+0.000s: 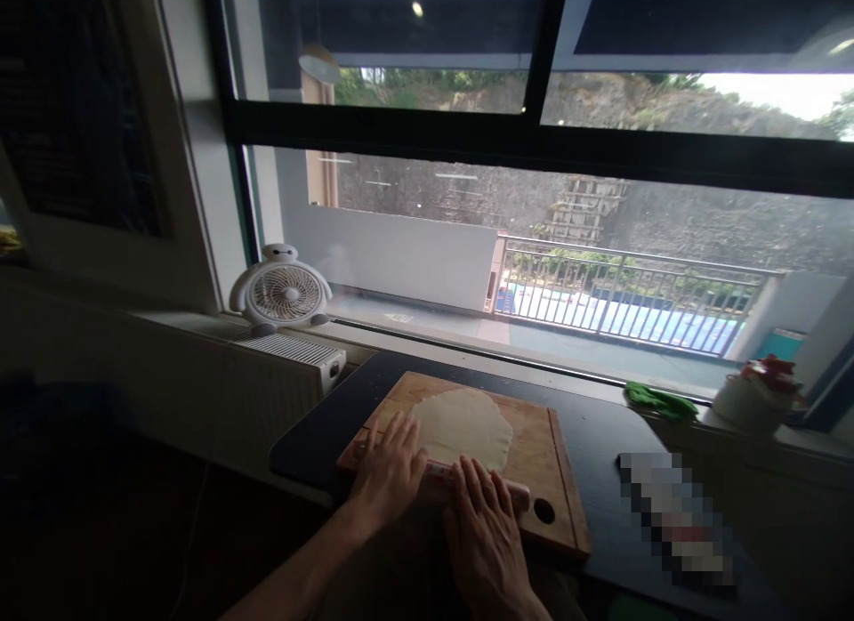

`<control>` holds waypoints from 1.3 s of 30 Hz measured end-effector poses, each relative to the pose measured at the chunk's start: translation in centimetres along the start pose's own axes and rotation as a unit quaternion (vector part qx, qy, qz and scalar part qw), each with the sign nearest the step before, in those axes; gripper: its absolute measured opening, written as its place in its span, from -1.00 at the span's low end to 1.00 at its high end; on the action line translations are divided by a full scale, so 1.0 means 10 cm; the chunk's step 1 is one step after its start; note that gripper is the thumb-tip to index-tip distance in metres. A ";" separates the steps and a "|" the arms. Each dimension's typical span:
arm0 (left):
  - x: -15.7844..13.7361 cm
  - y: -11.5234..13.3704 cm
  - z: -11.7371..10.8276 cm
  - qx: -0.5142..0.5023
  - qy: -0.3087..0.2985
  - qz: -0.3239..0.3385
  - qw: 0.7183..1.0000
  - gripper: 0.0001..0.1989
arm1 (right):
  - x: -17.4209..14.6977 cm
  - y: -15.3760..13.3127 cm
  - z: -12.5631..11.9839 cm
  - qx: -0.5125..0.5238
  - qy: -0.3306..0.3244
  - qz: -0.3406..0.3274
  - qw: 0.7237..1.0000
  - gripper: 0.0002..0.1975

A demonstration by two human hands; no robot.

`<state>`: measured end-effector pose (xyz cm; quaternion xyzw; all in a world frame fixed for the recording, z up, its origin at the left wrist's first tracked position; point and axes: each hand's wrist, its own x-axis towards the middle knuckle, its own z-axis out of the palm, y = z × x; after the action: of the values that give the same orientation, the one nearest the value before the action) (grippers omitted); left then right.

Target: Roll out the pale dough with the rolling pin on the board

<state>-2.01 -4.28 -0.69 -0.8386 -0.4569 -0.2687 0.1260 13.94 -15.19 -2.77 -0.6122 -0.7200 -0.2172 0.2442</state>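
A thin, roughly round sheet of dough lies on a wooden cutting board. Along its near edge runs a rolling pin, mostly covered by my hands. My left hand lies over the pin's left part, fingers stretched forward and slightly apart, beside the dough's left edge. Over the right part rests my right hand, its fingers extended and flat, with the pin's right end showing past them. Neither hand is wrapped round the pin.
The board sits on a dark table by a window. A blurred-out flat object lies to the right. On the sill are a green cloth and a white container; a white fan stands at left.
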 end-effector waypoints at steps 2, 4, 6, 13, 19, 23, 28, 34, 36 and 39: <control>0.09 0.01 0.06 0.002 0.003 -0.010 1.000 -0.54 | 0.08 0.05 0.02 0.006 -0.002 0.010 1.000 -0.50; 0.26 0.01 0.16 0.002 -0.007 -0.026 1.000 -0.55 | 0.23 0.12 0.06 0.017 -0.020 0.032 0.999 -0.54; 0.46 0.01 0.27 -0.003 -0.035 -0.049 0.998 -0.54 | 0.41 0.21 0.11 0.027 -0.038 0.056 0.997 -0.55; 1.13 -0.11 0.63 -0.012 -0.131 -0.113 0.985 -0.45 | 1.03 0.52 0.37 0.010 -0.051 0.139 0.989 -0.60; 1.11 -0.12 0.68 -0.031 -0.108 -0.098 0.989 -0.51 | 1.05 0.50 0.31 0.012 -0.060 0.152 0.986 -0.59; 0.79 -0.05 0.53 -0.021 -0.057 -0.072 0.996 -0.54 | 0.77 0.35 0.19 0.035 -0.065 0.144 0.987 -0.57; 0.51 0.04 0.36 0.005 -0.007 -0.037 0.999 -0.57 | 0.51 0.24 0.14 0.036 -0.049 0.127 0.990 -0.51; 0.84 0.01 0.43 -0.014 -0.032 -0.058 0.998 -0.57 | 0.90 0.37 0.31 0.028 -0.060 0.191 0.979 -0.53; 1.04 -0.04 0.51 -0.019 -0.023 -0.055 0.998 -0.58 | 1.09 0.46 0.41 0.027 -0.068 0.209 0.975 -0.54; 1.31 -0.10 0.63 -0.010 0.004 -0.050 0.999 -0.64 | 1.33 0.61 0.56 0.042 -0.101 0.234 0.966 -0.54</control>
<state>5.01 8.32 1.54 -0.8146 -0.4952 -0.2830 0.1055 17.78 -0.51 1.07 -0.7715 -0.5860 -0.0608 0.2402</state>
